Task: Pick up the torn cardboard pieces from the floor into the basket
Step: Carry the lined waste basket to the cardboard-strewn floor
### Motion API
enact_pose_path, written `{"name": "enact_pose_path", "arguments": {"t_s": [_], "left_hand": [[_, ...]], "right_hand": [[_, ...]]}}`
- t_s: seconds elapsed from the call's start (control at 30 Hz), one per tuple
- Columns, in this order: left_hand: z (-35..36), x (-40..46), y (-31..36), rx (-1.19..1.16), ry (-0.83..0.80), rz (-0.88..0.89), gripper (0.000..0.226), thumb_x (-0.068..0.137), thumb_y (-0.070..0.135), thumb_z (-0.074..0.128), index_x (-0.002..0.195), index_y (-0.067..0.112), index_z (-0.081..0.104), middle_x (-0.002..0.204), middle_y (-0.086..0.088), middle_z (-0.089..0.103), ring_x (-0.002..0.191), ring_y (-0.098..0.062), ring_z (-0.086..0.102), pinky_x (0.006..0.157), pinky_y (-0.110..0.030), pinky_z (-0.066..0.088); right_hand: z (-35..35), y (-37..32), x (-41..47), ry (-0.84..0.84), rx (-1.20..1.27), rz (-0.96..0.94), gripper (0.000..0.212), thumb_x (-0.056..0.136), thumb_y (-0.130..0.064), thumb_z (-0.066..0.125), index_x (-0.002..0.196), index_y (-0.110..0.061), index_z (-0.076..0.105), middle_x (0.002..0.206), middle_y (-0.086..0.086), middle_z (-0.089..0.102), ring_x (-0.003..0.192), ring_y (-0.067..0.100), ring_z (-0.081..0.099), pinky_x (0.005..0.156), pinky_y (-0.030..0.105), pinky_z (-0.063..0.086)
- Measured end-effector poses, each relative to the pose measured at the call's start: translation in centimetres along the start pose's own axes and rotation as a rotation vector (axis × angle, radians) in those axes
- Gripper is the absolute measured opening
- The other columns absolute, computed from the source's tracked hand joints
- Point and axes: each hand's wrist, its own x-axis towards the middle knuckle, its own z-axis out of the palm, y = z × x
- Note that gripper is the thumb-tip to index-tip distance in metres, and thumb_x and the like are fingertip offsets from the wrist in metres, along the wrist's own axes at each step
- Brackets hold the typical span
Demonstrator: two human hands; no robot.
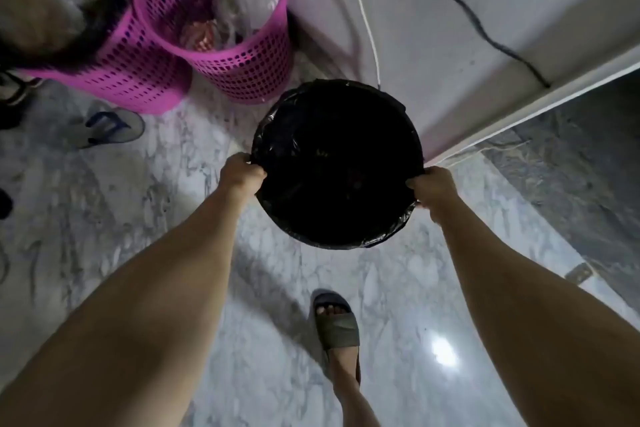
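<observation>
At the far left two pink perforated baskets (221,31) are seen against the wall, one of them filled with plastic waste, and a loose sandal (110,128) is lying on the marble floor (114,218) beside them. In the middle the black-lined basket (337,163) is gripped at its rim by the left hand (240,172) and, on the opposite side, by the right hand (433,187), both closed on the liner edge, probably so that the bag is kept from slipping while the basket is carried or set near the white cabinet (519,45). No torn cardboard pieces can be seen on the floor, and the dark inside of the basket cannot be read
</observation>
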Motion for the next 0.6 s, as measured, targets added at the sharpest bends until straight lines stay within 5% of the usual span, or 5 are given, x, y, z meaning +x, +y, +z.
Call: {"name": "enact_pose_path", "arguments": {"t_s": [0.07,0.2,0.6], "left_hand": [[-0.3,-0.6,0.6,0.011,0.010,-0.006,0.023,0.081,-0.003,0.063,0.096,0.013,0.069,0.109,-0.019,0.072,0.100,-0.036,0.070,0.087,-0.051,0.060],[-1.3,-4.3,1.6,-0.053,-0.075,-0.044,0.032,0.091,-0.010,0.059,0.120,0.001,0.062,0.109,-0.019,0.068,0.096,-0.030,0.067,0.075,-0.043,0.057],[-7.3,-20.8,2.9,0.045,-0.234,0.046,0.028,0.093,-0.009,0.057,0.119,0.000,0.063,0.117,-0.019,0.068,0.107,-0.037,0.066,0.076,-0.043,0.056]], "right_hand": [[-0.7,-0.3,-0.3,0.051,-0.034,0.009,0.023,0.070,-0.003,0.055,0.090,-0.008,0.066,0.088,0.019,0.068,0.083,0.037,0.067,0.076,0.050,0.059],[-2.4,-0.4,-2.6,0.062,-0.016,0.061,0.017,0.077,0.003,0.054,0.086,-0.004,0.065,0.073,0.015,0.059,0.070,0.030,0.056,0.056,0.033,0.042],[-10.5,2.1,-20.7,0.126,0.216,0.111,0.022,0.076,0.004,0.059,0.094,-0.004,0.069,0.080,0.016,0.064,0.070,0.030,0.058,0.060,0.036,0.044]]}}
